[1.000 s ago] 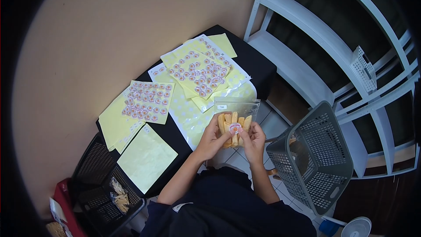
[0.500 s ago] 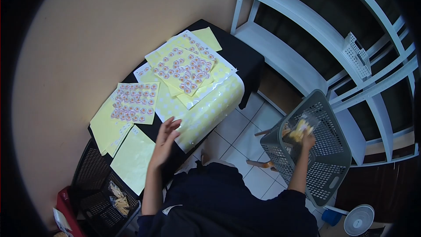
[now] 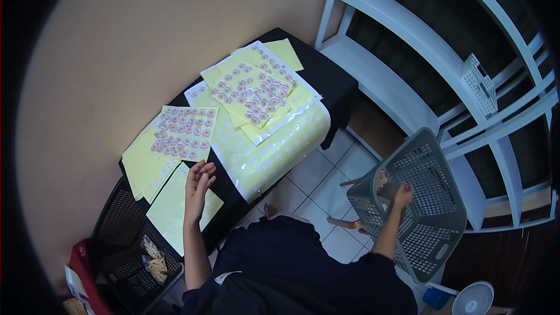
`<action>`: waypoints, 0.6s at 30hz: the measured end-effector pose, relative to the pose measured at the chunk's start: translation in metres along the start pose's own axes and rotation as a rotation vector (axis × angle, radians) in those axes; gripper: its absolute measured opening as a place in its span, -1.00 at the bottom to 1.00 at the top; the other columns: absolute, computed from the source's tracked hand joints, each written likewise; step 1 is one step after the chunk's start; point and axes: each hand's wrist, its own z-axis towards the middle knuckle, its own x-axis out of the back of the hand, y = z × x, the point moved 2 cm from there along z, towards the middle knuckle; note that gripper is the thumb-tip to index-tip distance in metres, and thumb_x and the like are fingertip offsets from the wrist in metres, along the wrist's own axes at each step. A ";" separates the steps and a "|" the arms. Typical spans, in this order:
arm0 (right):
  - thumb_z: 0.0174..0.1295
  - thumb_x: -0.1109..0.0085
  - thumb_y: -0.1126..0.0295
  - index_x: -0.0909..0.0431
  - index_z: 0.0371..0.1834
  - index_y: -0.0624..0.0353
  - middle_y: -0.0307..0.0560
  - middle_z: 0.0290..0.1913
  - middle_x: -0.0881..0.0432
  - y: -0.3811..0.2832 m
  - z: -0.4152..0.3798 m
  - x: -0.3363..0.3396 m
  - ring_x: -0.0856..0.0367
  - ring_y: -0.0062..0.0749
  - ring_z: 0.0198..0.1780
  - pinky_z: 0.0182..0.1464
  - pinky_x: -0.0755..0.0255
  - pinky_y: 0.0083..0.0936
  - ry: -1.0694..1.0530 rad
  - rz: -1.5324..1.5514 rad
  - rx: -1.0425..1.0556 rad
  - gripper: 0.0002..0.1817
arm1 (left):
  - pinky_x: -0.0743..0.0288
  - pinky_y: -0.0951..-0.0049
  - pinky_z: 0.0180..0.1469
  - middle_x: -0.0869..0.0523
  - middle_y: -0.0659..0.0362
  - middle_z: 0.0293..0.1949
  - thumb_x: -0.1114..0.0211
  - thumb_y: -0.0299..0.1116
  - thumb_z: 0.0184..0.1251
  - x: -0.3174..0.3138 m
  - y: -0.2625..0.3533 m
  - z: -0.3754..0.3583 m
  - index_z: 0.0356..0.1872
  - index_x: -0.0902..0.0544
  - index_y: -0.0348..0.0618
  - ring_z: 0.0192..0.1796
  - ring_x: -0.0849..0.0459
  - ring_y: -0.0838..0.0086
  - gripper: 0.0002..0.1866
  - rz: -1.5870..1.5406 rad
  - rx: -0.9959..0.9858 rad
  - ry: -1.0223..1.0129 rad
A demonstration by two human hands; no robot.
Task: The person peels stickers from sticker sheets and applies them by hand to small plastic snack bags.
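Note:
My left hand (image 3: 198,191) is raised over the near edge of the table, its fingers loosely bent and apart with nothing in them. Below it lies a plain pale-yellow sheet (image 3: 169,221). Just beyond is a yellow sheet of round stickers or badges (image 3: 186,131). On the right, my right hand (image 3: 402,195) is inside a tall grey perforated basket (image 3: 434,198), its fingers curled and no packet showing in them. Clear packets with pale yellow contents (image 3: 382,179) show by the basket's left wall, partly hidden.
A shiny yellow dotted sheet (image 3: 274,157) hangs over the edge of the black-covered table (image 3: 341,84), under more sticker sheets (image 3: 251,93). At lower left a black crate (image 3: 119,245) holds packets of sticks (image 3: 154,261). White shelves (image 3: 379,73) and a fan (image 3: 473,299) are on the right.
The yellow packet that was in my right hand no longer shows there; that hand has moved slightly down in view. My left hand has shifted left, away from the dotted sheet.

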 end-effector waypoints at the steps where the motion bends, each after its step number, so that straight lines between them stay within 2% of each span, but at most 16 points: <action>1: 0.06 -0.12 0.28 -0.42 -0.11 0.36 0.17 -0.17 -0.51 -0.032 -0.017 0.011 -0.53 -0.16 -0.17 -0.13 -0.40 -0.44 -0.011 0.007 0.014 -0.60 | -0.29 0.44 0.10 -0.40 0.05 0.04 0.02 -0.34 0.29 0.005 -0.003 -0.003 0.13 -0.21 -0.27 0.11 -0.38 0.37 -0.58 -0.007 -0.028 0.035; 2: 0.07 -0.09 0.36 -0.44 -0.16 0.35 0.14 -0.24 -0.52 -0.071 -0.039 0.023 -0.51 -0.16 -0.22 -0.14 -0.39 -0.43 0.105 0.142 0.184 -0.68 | -0.30 0.46 0.11 -0.40 0.04 0.03 -0.06 -0.48 0.21 0.010 -0.005 -0.006 0.12 -0.21 -0.28 0.11 -0.38 0.36 -0.56 -0.043 -0.060 0.074; 3: 0.08 -0.06 0.43 -0.45 -0.22 0.34 0.11 -0.31 -0.52 -0.105 -0.064 0.032 -0.50 -0.17 -0.27 -0.15 -0.37 -0.42 0.218 0.282 0.354 -0.77 | -0.30 0.45 0.11 -0.40 0.03 0.02 -0.07 -0.54 0.17 0.016 -0.009 -0.009 0.11 -0.22 -0.28 0.12 -0.38 0.35 -0.55 -0.043 -0.100 0.105; 5: 0.11 0.02 0.52 -0.44 -0.24 0.35 0.03 -0.35 -0.52 -0.158 -0.115 0.028 -0.49 -0.28 -0.34 -0.25 -0.35 -0.43 0.176 0.291 0.608 -0.83 | -0.30 0.45 0.12 -0.41 0.03 0.00 -0.11 -0.68 0.05 0.028 -0.013 -0.019 0.09 -0.23 -0.30 0.12 -0.39 0.32 -0.49 -0.063 -0.156 0.201; 6: 0.12 0.05 0.53 -0.44 -0.25 0.35 0.03 -0.35 -0.52 -0.170 -0.138 0.011 -0.49 -0.25 -0.33 -0.25 -0.34 -0.44 0.185 0.246 0.807 -0.84 | -0.34 0.44 0.08 -0.41 0.03 -0.01 -0.13 -0.69 0.02 0.034 -0.013 -0.026 0.09 -0.23 -0.29 0.10 -0.41 0.32 -0.46 -0.060 -0.194 0.250; 8: 0.02 0.10 0.60 -0.46 -0.31 0.30 0.02 -0.36 -0.52 -0.211 -0.203 -0.015 -0.46 -0.17 -0.32 -0.19 -0.28 -0.36 -0.163 0.518 0.931 -0.82 | -0.37 0.42 0.05 -0.40 0.03 -0.01 -0.14 -0.70 -0.01 0.043 -0.009 -0.044 0.09 -0.23 -0.27 0.08 -0.42 0.33 -0.45 -0.102 -0.172 0.350; 9: -0.05 0.11 0.64 -0.48 -0.34 0.26 -0.01 -0.39 -0.52 -0.230 -0.237 -0.028 -0.45 -0.16 -0.32 -0.16 -0.23 -0.33 -0.328 0.659 1.025 -0.79 | -0.45 0.48 -0.07 -0.40 0.03 0.00 -0.13 -0.68 0.01 0.051 -0.010 -0.054 0.08 -0.24 -0.25 0.05 -0.45 0.35 -0.47 -0.084 -0.209 0.388; 11: -0.16 0.13 0.67 -0.49 -0.31 0.22 -0.04 -0.45 -0.48 -0.274 -0.309 -0.021 -0.45 -0.21 -0.34 -0.17 -0.21 -0.34 -0.562 0.670 1.287 -0.69 | -0.47 0.50 -0.12 -0.40 0.03 0.00 -0.13 -0.67 0.03 0.070 -0.003 -0.081 0.08 -0.23 -0.25 0.04 -0.45 0.36 -0.48 -0.091 -0.175 0.514; 13: -0.23 0.04 0.68 -0.50 -0.29 0.17 -0.12 -0.57 -0.41 -0.305 -0.369 -0.008 -0.41 -0.25 -0.49 -0.26 -0.24 -0.38 -0.841 0.870 1.414 -0.65 | -0.49 0.57 -0.25 -0.42 0.04 -0.02 -0.11 -0.63 0.07 0.100 -0.006 -0.112 0.07 -0.23 -0.24 0.01 -0.46 0.40 -0.52 -0.074 -0.155 0.644; 16: -0.13 -0.10 0.61 -0.50 -0.25 0.18 -0.17 -0.59 -0.41 -0.325 -0.441 0.012 -0.41 -0.33 -0.53 -0.31 -0.26 -0.46 -1.164 0.986 1.676 -0.71 | -0.44 0.60 -0.22 -0.46 0.09 -0.05 -0.10 -0.59 0.12 0.147 -0.018 -0.171 0.04 -0.28 -0.25 -0.05 -0.48 0.48 -0.58 -0.097 -0.201 0.900; 18: -0.08 -0.16 0.52 -0.48 -0.20 0.19 -0.16 -0.59 -0.41 -0.327 -0.483 0.025 -0.42 -0.35 -0.51 -0.29 -0.28 -0.47 -1.362 1.000 1.761 -0.71 | -0.40 0.62 -0.18 -0.46 0.09 -0.05 -0.10 -0.54 0.16 0.174 -0.025 -0.215 0.05 -0.28 -0.26 -0.08 -0.48 0.52 -0.60 -0.073 -0.191 1.052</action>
